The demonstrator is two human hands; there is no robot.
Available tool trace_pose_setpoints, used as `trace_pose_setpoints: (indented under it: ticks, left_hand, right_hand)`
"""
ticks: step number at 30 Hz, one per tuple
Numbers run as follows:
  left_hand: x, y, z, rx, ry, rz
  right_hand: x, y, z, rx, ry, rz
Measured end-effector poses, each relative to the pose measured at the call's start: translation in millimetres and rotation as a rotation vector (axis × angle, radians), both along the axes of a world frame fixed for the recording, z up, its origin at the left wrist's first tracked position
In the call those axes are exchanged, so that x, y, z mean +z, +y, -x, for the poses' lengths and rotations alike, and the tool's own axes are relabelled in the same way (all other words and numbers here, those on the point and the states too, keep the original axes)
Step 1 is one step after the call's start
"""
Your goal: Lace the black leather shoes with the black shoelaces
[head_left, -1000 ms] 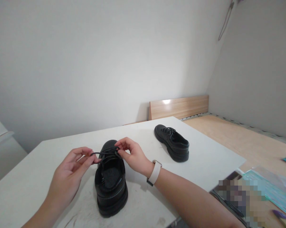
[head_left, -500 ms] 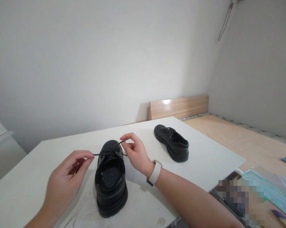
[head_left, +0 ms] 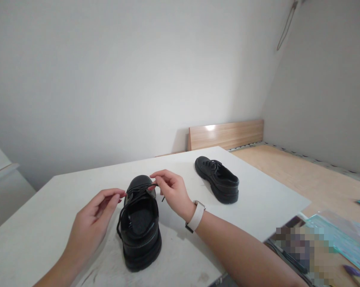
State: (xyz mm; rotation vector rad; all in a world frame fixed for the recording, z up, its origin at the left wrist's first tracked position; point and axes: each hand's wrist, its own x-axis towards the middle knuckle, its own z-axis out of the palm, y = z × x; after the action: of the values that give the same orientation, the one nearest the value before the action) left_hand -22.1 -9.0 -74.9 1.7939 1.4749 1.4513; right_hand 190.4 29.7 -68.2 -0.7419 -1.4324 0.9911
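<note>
A black lace-up shoe (head_left: 142, 243) stands on the white table with its heel toward me. My right hand (head_left: 172, 193) is closed at the right of its tongue, thumb and fingers pinching a black shoelace (head_left: 144, 186). A short lace end sticks out below those fingers. At the shoe's left side, my left hand (head_left: 93, 219) has thumb and forefinger brought together close to the lacing; whether lace is between them is too small to tell. One loose length of lace droops along the left of the shoe's opening.
The matching black shoe (head_left: 217, 179) stands farther back on the right of the white table (head_left: 257, 211). A wooden board (head_left: 226, 134) leans at the wall. Beyond the table's right edge, a light wooden surface holds a teal plastic packet (head_left: 341, 239) and dark cables.
My left hand has moved right, up to the shoe, and the lace it held taut now hangs slack at the shoe's left. My right hand has shifted slightly, still pinching lace.
</note>
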Motion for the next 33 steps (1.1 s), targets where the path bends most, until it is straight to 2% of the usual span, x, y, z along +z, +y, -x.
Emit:
trace_pose_setpoints:
  ticks: [5, 9, 15, 23, 29, 33]
  left_hand:
    - [-7.6, 8.0, -3.5, -0.057, -0.01, 0.054]
    - [-6.1, 8.8, -6.5, -0.075, 0.003, 0.03]
    - [-7.7, 12.4, -4.8, -0.038, -0.007, 0.083]
    - [-8.5, 13.3, -10.0, 0.009, 0.149, -0.071]
    - [-10.6, 14.0, -12.5, 0.046, 0.201, -0.044]
    - [-8.3, 12.8, -12.4, 0.023, 0.132, -0.031]
  right_hand:
    - [-9.1, 8.0, 3.6, -0.064, -0.124, 0.097]
    - [-9.6, 6.3, 5.8, -0.028, -0.176, 0.158]
    - [-9.9, 8.2, 4.9, 0.006, -0.207, 0.193]
    - [-15.5, 8.5, 8.6, -0.078, -0.274, 0.059]
    - [-16.6, 0.6, 11.4, -0.127, -0.361, -0.08]
    - [-20.0, 7.8, 7.9, -0.087, -0.31, -0.033]
